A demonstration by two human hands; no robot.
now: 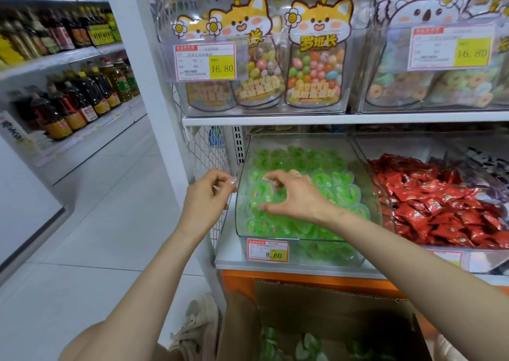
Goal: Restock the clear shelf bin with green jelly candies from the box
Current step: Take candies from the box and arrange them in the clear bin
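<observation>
A thin ring (297, 172) circles one finger of the right hand (293, 195). On the left hand (206, 195), long pale nails (233, 180) tip the fingers (220, 175).

The upper shelf (303, 119) is hanging over the clear bin (370, 192), leaving only a front opening; the right hand (294, 195) is filling it, and a wire panel (203, 151) is blocking the left.

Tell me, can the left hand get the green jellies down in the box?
Probably yes. The box stands open below the left hand, and nothing covers the green jellies inside.
</observation>
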